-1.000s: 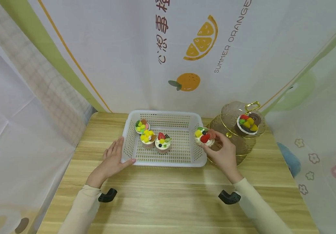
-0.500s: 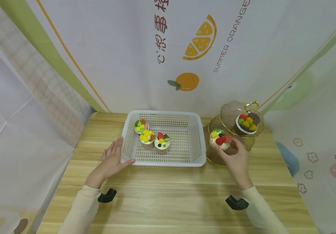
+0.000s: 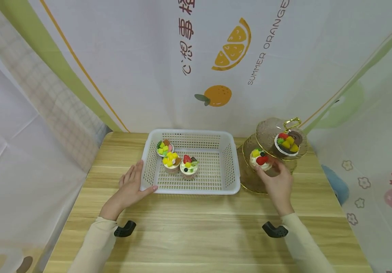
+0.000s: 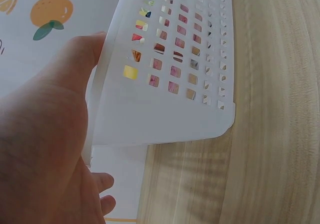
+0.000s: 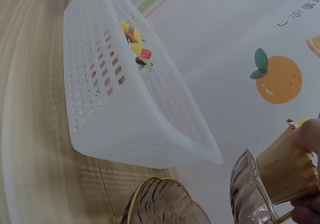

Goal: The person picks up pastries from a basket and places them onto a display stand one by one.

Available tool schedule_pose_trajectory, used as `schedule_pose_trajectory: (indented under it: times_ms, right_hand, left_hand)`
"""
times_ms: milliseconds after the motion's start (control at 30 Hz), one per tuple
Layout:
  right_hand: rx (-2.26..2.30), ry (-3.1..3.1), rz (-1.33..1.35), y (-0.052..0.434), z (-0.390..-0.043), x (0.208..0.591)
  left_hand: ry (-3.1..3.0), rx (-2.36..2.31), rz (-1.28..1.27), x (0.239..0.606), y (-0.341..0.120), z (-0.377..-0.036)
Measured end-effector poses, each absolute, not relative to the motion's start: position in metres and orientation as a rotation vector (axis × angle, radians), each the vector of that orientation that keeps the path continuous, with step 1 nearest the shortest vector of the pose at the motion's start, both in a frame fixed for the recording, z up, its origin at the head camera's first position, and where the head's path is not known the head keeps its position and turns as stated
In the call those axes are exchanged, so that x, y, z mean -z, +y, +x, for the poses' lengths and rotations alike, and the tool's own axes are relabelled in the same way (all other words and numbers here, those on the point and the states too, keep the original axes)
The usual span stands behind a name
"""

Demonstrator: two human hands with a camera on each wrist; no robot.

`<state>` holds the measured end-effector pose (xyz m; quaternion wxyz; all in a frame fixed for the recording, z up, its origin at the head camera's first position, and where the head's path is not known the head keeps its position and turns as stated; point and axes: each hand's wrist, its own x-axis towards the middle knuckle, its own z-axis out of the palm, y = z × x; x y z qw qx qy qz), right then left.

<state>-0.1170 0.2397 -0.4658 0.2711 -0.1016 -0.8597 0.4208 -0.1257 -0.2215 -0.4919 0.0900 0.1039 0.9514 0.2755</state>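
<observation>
Head view: right hand [image 3: 277, 184] holds a cupcake [image 3: 260, 159] over the lower tier of the stand [image 3: 250, 180]; fingers curl round the cup, pinching it. Whether the cup base already touches the tier cannot be told. Cupcake topping: white cream w/ strawberry, yellow fruit, green leaf. A 2nd cupcake [image 3: 287, 143], dark cup, sits on the upper tier, just below the gold handle [image 3: 292, 123].

Left hand [image 3: 130, 186] rests against the left front corner of the basket [image 3: 196, 187]; fingers straight along the side wall, thumb lying along the front rim. Basket: white, perforated, on the tabletop [image 3: 196, 227] just left of the stand. Three cupcakes [image 3: 177, 159] stand grouped in its left rear part, close together.

Left wrist view: palm [image 4: 45, 149] flat on the basket wall [image 4: 165, 119]; coloured toppings show through the holes.

Right wrist view: fingertips [image 5: 307, 136] grip the brown paper cup [image 5: 285, 169]; ribbed glass tier [image 5: 167, 204] below it, basket [image 5: 125, 129] to the left.

Backdrop [image 3: 216, 57]: white cloth w/ orange prints & text.
</observation>
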Motion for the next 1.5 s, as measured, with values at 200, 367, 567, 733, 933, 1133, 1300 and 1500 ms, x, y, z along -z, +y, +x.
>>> schedule_pose_trajectory:
  times_ms: [200,367,567,733,933,1133,1300,1500]
  right_hand:
    - [-1.054,-2.343,-0.302,0.24,-0.125,0.464]
    - [-0.976,-2.366,-0.304,0.241,-0.133,0.466]
    - [-0.956,-2.376,-0.302,0.243,-0.137,0.47]
    - [-0.915,-2.409,-0.33,0.245,-0.14,0.471]
    - [-0.886,-2.447,-0.34,0.245,-0.141,0.472]
    - [-0.872,-2.455,-0.317,0.245,-0.142,0.474]
    - [-0.872,-2.449,-0.309,0.245,-0.143,0.474]
    - [-0.867,-2.454,-0.302,0.245,-0.143,0.475]
  left_hand:
    - [2.828,-0.822,0.31,0.493,-0.222,-0.126]
    - [2.817,-0.842,0.31,0.494,-0.222,-0.126]
    - [2.815,-0.84,0.318,0.494,-0.222,-0.127]
    - [2.816,-0.839,0.316,0.494,-0.221,-0.128]
    - [2.824,-0.841,0.315,0.495,-0.221,-0.128]
    - [2.824,-0.835,0.313,0.495,-0.222,-0.128]
    - [2.827,-0.837,0.313,0.495,-0.222,-0.128]
    - [2.826,-0.836,0.308,0.497,-0.223,-0.127]
